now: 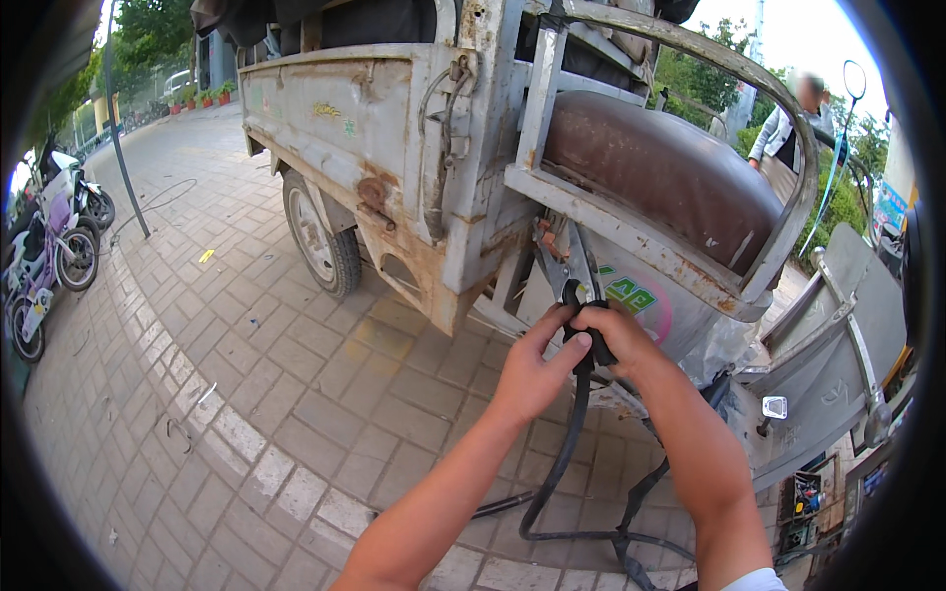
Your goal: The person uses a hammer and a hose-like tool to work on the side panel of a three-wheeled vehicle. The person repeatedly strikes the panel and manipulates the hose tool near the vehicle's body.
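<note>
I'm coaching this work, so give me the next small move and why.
Probably give the black-handled clamp a gentle tug: the left hand and right hand both hold it, its metal end sits by the cart's rusty frame, and whether it bites is hard to see.

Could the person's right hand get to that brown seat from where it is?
Probably, though not directly: the right hand is gripping the black-handled tool, and the metal rail lies between it and the brown seat. The seat's top looks uncovered, so going over the rail seems possible.
</note>
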The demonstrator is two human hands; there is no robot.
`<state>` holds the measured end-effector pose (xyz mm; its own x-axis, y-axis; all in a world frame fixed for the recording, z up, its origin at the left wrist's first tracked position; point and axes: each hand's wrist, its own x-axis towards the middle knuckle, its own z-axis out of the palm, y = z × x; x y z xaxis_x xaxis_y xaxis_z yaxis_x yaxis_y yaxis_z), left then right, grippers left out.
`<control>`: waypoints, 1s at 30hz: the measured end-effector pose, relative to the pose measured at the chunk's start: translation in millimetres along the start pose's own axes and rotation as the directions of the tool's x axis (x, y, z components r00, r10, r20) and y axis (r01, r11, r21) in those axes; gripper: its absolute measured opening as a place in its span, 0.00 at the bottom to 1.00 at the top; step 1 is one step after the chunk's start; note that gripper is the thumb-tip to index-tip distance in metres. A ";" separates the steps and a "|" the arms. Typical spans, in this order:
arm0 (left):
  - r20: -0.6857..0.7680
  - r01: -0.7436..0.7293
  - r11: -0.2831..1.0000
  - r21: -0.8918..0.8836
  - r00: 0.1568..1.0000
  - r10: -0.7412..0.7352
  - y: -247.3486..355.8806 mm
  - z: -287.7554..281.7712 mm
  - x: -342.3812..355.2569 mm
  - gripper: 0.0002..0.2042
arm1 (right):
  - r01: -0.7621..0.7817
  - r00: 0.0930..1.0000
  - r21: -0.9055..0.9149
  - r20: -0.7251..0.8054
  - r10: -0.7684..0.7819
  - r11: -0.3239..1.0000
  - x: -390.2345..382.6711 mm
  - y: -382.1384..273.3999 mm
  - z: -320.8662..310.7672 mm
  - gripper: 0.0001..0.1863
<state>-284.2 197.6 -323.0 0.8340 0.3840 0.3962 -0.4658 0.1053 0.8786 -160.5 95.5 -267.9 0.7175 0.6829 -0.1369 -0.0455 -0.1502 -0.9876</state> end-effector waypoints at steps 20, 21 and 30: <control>-0.089 0.002 0.977 -0.213 0.996 -0.021 -14.3 15.8 -1.0 0.24 | -0.032 0.999 -0.080 0.005 0.032 0.996 -3.2 -8.9 -7.6 0.15; -0.098 0.001 0.978 -0.207 0.995 -0.022 -15.1 15.4 -1.5 0.23 | -0.016 1.000 -0.070 -0.003 0.016 0.997 -2.8 -4.3 -4.5 0.15; -0.129 -0.016 0.993 -0.121 0.992 0.000 -10.5 15.2 -0.2 0.23 | -0.017 1.000 -0.031 -0.019 0.017 0.999 -5.5 -11.0 1.0 0.14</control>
<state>-275.0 182.5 -328.2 0.7889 0.4995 0.3580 -0.5110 0.2096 0.8336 -164.6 94.1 -256.4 0.7298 0.6666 -0.1519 -0.0365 -0.1839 -0.9823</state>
